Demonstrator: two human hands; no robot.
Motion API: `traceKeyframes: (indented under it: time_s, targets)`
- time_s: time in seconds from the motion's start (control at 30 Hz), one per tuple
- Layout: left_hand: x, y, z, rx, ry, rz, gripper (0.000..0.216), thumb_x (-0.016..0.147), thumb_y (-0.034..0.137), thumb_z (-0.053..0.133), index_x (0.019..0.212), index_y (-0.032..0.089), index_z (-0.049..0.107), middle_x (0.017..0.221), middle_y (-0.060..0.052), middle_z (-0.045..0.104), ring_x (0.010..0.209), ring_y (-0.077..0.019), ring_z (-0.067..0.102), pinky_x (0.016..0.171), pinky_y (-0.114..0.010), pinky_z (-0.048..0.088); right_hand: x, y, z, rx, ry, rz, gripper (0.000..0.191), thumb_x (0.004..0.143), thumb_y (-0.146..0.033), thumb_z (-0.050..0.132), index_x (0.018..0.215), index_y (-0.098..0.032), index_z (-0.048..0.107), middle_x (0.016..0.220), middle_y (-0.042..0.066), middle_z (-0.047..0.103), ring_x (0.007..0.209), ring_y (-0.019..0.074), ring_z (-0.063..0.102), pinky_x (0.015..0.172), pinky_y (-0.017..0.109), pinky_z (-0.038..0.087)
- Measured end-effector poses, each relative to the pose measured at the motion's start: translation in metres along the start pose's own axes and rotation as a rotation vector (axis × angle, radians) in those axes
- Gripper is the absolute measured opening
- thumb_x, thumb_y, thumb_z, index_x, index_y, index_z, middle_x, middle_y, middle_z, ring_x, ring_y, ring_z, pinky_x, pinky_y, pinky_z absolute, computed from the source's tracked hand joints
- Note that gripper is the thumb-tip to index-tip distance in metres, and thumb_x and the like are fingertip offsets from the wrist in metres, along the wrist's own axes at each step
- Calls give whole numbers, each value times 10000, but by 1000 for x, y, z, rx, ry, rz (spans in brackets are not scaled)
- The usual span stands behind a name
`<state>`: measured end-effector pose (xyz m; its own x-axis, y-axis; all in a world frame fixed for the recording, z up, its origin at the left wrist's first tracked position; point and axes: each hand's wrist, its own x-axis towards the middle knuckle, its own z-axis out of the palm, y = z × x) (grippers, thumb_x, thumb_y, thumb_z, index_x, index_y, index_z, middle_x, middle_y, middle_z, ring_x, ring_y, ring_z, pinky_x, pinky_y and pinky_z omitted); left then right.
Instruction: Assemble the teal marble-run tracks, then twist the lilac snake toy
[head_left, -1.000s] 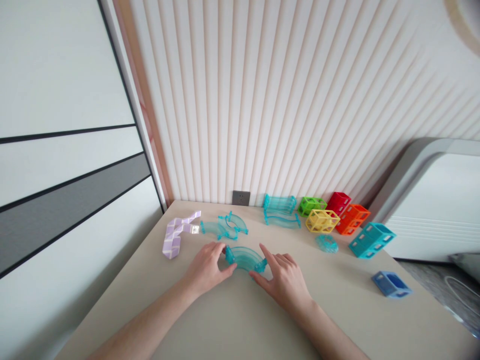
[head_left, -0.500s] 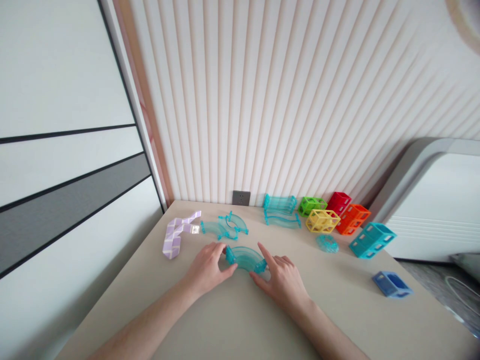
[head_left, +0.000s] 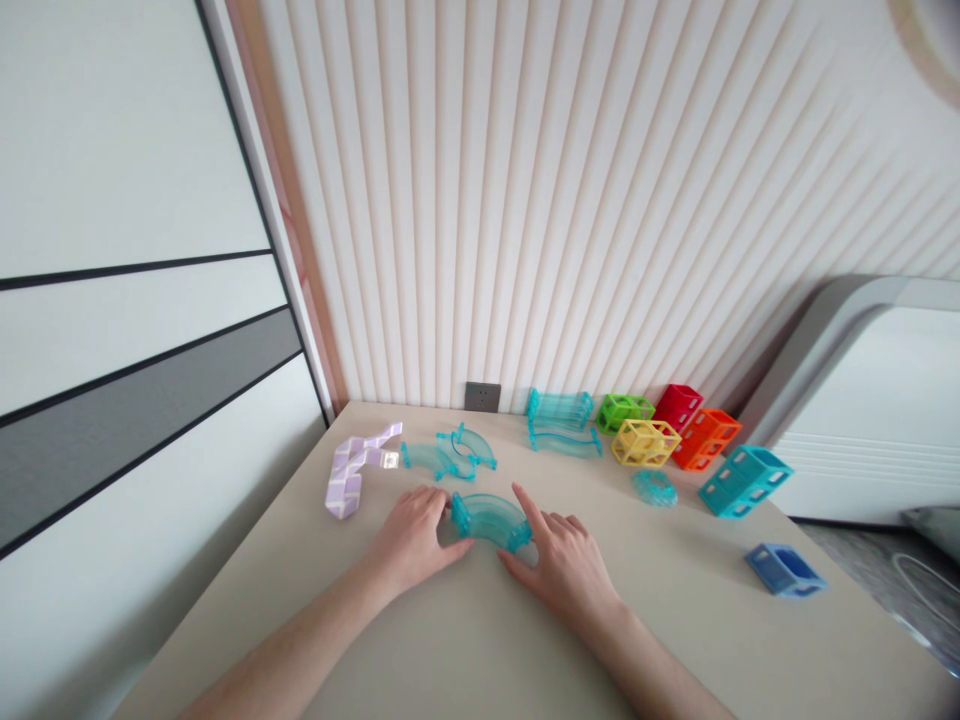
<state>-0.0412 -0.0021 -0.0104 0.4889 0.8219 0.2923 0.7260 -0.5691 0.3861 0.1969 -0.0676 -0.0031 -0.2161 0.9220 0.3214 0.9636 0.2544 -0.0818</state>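
A stack of curved, see-through teal track pieces (head_left: 491, 520) lies on the table before me, its ends pointing left and right. My left hand (head_left: 416, 530) is around the left end, thumb along the near side and fingers curled behind. At the right end is my right hand (head_left: 559, 550), its index finger stretched up beside the stack and its thumb at the near corner. Both hands rest low, close to the tabletop. Beyond them lie more loose teal track pieces (head_left: 439, 460), partly overlapping.
Left stands a purple folded strip of tiles (head_left: 346, 475). Straight teal tracks (head_left: 562, 410) lie by the wall near green (head_left: 624, 411), yellow (head_left: 645, 442), red (head_left: 679, 407), orange (head_left: 705, 440) and teal (head_left: 742, 482) frame blocks. A round teal piece (head_left: 655, 488) and blue block (head_left: 784, 570) lie right.
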Motion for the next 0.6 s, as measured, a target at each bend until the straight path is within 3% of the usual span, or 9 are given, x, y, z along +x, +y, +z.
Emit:
traceKeyframes:
  time_s: [0.2, 0.6]
  targets:
    - [0, 4, 0, 27, 5, -4, 250, 798, 404, 696, 791, 217, 531, 798, -29, 642, 835, -255, 630, 753, -369, 473, 0, -1, -1, 27, -28, 8, 723, 860, -410, 613, 1492, -191, 338, 979, 77, 750, 868, 233, 705, 811, 348, 484]
    - [1, 6, 3, 95, 20, -3, 249, 786, 405, 703, 799, 214, 545, 811, -38, 659, 839, -269, 640, 770, -386, 472, 1, 2, 4, -6, -16, 39, 708, 895, -419, 591, 1507, -194, 314, 984, 83, 748, 855, 231, 704, 797, 338, 475]
